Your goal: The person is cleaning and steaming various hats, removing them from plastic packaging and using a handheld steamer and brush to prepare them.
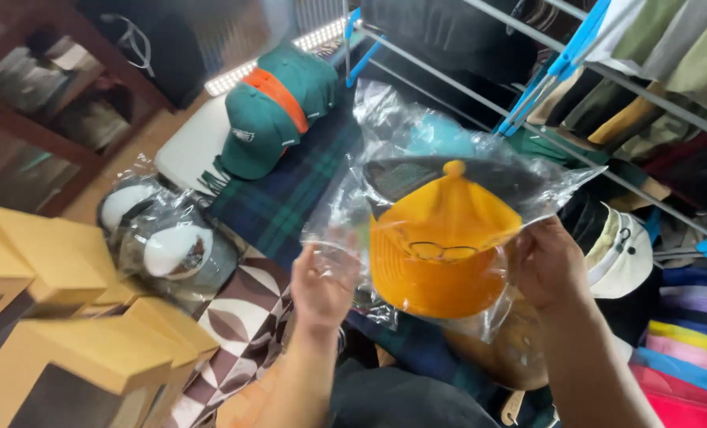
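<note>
An orange cap with a button on top sits inside a clear plastic bag, held up in front of me. My left hand grips the bag's left edge. My right hand grips its right side next to the cap. The bag's upper part is crumpled and loose above the cap.
A green cap with an orange band lies on a dark plaid cloth. Bagged white caps sit at the left beside tan cardboard boxes. A metal rack with blue clips holds clothes at the right; stacked caps lie below.
</note>
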